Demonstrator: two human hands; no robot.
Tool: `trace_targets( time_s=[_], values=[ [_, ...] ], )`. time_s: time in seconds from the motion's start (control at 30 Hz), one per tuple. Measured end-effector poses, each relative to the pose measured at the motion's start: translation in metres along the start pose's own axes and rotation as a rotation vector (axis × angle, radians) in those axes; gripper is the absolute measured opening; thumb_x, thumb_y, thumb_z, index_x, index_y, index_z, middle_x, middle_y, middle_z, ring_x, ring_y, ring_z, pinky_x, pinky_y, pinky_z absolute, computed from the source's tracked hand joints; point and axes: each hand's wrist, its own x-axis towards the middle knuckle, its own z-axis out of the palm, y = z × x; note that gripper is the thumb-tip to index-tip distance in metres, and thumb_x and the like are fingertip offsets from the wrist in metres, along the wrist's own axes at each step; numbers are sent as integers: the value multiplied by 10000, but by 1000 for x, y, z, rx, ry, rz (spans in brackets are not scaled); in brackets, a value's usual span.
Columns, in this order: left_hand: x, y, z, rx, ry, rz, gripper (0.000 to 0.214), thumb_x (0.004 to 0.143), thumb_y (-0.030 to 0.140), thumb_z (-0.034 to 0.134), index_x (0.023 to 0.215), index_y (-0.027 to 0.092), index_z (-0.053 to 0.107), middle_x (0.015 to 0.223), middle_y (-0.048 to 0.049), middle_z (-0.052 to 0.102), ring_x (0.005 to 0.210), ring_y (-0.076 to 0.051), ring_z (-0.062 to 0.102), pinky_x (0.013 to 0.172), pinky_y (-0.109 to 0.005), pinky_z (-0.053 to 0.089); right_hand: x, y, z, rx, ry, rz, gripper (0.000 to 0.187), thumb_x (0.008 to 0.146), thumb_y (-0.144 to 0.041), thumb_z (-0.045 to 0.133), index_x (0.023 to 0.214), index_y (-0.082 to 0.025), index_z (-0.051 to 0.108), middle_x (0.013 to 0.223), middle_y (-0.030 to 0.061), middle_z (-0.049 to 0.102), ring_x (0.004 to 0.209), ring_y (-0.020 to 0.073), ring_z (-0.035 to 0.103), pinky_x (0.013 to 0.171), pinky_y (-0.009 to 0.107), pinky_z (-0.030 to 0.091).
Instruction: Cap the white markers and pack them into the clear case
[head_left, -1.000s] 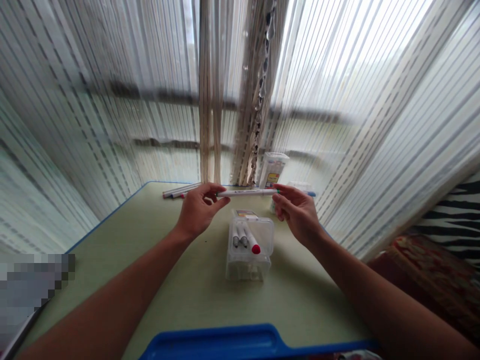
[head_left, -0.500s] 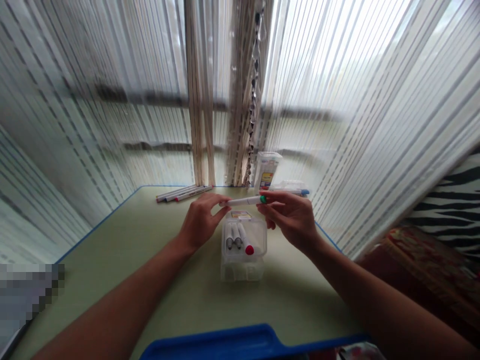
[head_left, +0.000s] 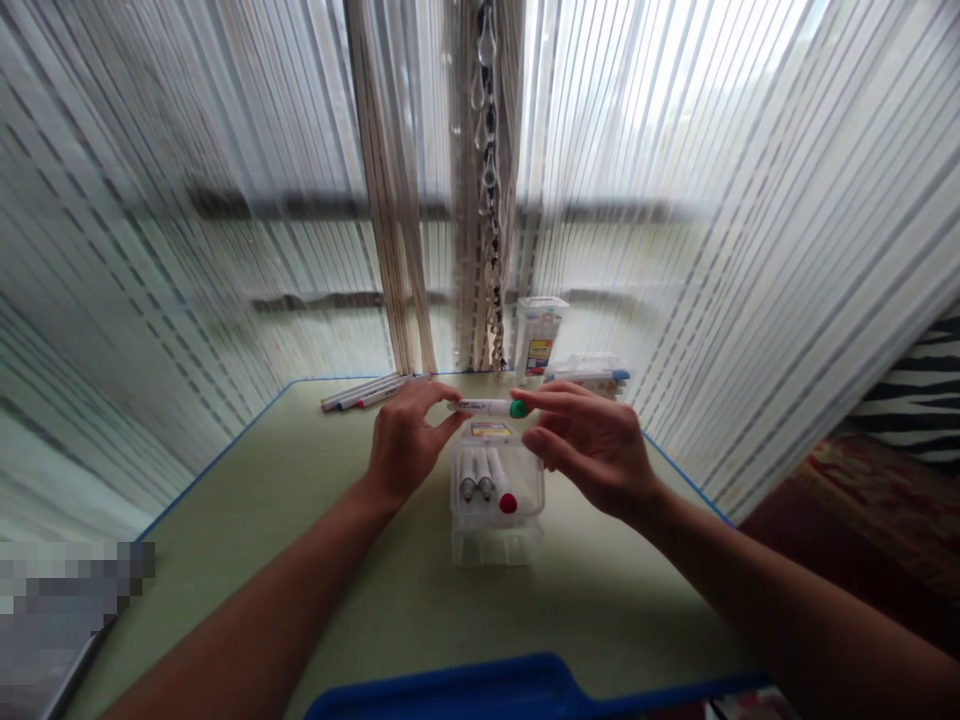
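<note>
Both of your hands were up over the middle of the green table (head_left: 255, 470), sharing one white marker (head_left: 480, 406).

- Your left hand (head_left: 409, 440) was loosely curled. Its thumb and forefinger were closed on the plain white end of the marker, and the other fingers were folded underneath.
- Your right hand (head_left: 592, 445) had its fingers mostly stretched out. The forefinger and thumb tips pinched the marker's green cap (head_left: 517, 408). The palm faced down and toward you.
- The marker lay about level between the two hands, clear of the table and just above the far edge of the clear plastic case (head_left: 496, 545).
- The case sat open on the table below your hands. Three markers (head_left: 484, 475) lay side by side in it. Two showed grey ends and the right one had a red cap (head_left: 508, 503).
- A few loose markers (head_left: 367, 392) lay together on the far left of the table, well apart from the case.
- A tall clear box (head_left: 538, 335) stood upright at the far edge. Just to its right was a low clear container (head_left: 592, 375) with a blue-tipped marker across it.
- A blue tray (head_left: 480, 690) sat at the near edge.
- Striped sheer curtains (head_left: 225, 200) hung all round, with a bead string (head_left: 489, 200) at the centre.
</note>
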Motion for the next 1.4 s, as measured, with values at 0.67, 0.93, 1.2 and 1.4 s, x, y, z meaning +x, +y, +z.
trace_targets(
  time_s=[0.67, 0.93, 1.2, 1.4],
  values=[
    [1, 8, -5, 62, 26, 27, 147, 789, 179, 759, 773, 205, 616, 808, -35, 670, 814, -225, 632, 721, -322, 462, -4, -2, 2, -198, 72, -163, 302, 817, -190, 805, 1100, -292, 775, 1010, 51, 705, 613, 107, 596, 503, 273, 512],
    [0, 6, -5, 62, 34, 43, 116, 809, 178, 751, 807, 198, 637, 837, -38, 685, 828, -224, 633, 739, -326, 464, -4, 0, 3, -172, 102, -132, 300, 802, -162, 810, 1075, -281, 773, 1022, 50, 695, 621, 108, 594, 492, 279, 500],
    [1, 7, -8, 56, 39, 54, 72, 835, 188, 731, 854, 195, 661, 854, -40, 700, 857, -226, 643, 778, -337, 474, -4, 2, 2, -108, 182, -89, 220, 800, -175, 812, 999, -263, 777, 980, 48, 693, 628, 108, 589, 473, 264, 479],
    [1, 5, -7, -15, 74, 89, 76, 842, 163, 736, 888, 175, 676, 852, -30, 700, 845, -200, 664, 784, -315, 490, 1, 9, 0, -34, 290, 35, 169, 793, -243, 822, 945, -222, 752, 802, 12, 686, 457, 67, 504, 369, 236, 357]
  ],
)
